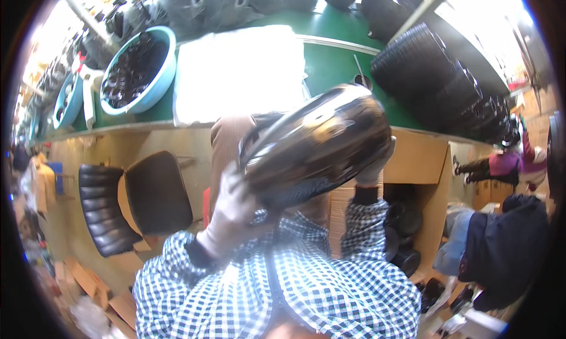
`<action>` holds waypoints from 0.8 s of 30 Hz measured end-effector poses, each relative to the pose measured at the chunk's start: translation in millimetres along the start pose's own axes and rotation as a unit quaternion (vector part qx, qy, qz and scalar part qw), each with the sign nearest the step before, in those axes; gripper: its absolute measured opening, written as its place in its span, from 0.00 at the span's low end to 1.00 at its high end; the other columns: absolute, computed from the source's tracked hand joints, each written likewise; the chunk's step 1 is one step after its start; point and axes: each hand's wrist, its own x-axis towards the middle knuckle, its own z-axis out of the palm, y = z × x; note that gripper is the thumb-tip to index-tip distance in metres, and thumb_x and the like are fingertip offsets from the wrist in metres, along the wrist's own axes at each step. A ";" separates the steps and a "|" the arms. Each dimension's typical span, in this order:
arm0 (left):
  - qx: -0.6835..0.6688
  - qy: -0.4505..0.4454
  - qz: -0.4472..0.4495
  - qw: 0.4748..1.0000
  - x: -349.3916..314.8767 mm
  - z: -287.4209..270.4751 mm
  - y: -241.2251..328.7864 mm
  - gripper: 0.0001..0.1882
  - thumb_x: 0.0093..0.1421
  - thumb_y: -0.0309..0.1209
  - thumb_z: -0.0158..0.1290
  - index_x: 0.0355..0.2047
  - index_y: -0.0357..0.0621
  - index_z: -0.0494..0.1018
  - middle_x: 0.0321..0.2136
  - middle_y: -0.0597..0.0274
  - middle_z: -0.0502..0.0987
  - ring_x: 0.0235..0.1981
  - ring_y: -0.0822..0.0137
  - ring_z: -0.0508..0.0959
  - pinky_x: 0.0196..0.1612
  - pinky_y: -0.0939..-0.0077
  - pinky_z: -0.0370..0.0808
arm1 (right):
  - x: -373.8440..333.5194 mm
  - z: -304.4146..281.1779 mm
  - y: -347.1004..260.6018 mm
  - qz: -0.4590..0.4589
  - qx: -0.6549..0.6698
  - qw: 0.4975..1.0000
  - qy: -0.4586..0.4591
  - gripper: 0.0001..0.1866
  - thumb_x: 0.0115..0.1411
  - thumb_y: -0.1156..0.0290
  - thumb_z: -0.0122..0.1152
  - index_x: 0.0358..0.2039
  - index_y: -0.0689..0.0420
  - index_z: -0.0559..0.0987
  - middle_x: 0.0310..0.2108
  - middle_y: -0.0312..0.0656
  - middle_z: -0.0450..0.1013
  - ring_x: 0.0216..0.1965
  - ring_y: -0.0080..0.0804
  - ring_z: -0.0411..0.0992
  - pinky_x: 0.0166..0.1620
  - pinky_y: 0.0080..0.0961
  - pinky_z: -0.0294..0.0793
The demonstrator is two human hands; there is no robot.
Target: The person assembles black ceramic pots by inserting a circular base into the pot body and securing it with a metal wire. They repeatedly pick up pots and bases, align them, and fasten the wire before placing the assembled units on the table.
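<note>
In front of my chest I hold up a large, glossy black rounded shell [330, 138], tilted and smeared by motion; its exact kind I cannot make out. My left hand [233, 206], in a pale glove, grips its lower left end. On its right side my right hand [374, 168], also gloved, is partly hidden, with fingers curled around the edge. Beyond the shell, a white padded sheet [236, 73] lies on the green worktable [336, 29].
A light-blue basin [168, 61] of small black parts stands left on the table. Stacked black round pieces [430, 73] fill the right. A black chair [156, 185] is to my left; an open cardboard box [433, 221] with black pieces is right. Another person [510, 165] is farther right.
</note>
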 end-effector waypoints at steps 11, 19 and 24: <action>-0.082 -0.108 -0.059 0.989 64.6 -35.6 -34.0 0.09 0.57 0.26 0.66 0.39 0.41 0.88 0.40 0.55 0.88 0.49 0.48 0.85 0.60 0.52 0.78 | 34.6 61.6 10.2 -0.118 -0.413 0.841 -0.330 0.08 0.65 0.71 0.69 0.41 0.61 0.88 0.45 0.48 0.85 0.49 0.44 0.83 0.61 0.41 0.78; -0.127 -0.078 -0.132 0.980 42.5 -45.0 -45.3 0.13 0.57 0.27 0.67 0.43 0.39 0.87 0.43 0.53 0.88 0.51 0.51 0.84 0.62 0.54 0.78 | 129.4 -58.1 7.0 -0.035 -0.775 0.609 0.163 0.22 0.74 0.59 0.61 0.56 0.64 0.84 0.44 0.59 0.84 0.43 0.48 0.85 0.47 0.39 0.81; -0.106 0.145 -0.101 0.978 58.7 -57.3 -65.2 0.30 0.64 0.31 0.62 0.66 0.35 0.74 0.66 0.46 0.75 0.67 0.50 0.75 0.71 0.56 0.72 | 64.3 50.5 -58.0 0.059 -0.400 0.908 -0.109 0.16 0.79 0.70 0.55 0.56 0.66 0.84 0.29 0.32 0.76 0.22 0.14 0.64 0.24 0.18 0.63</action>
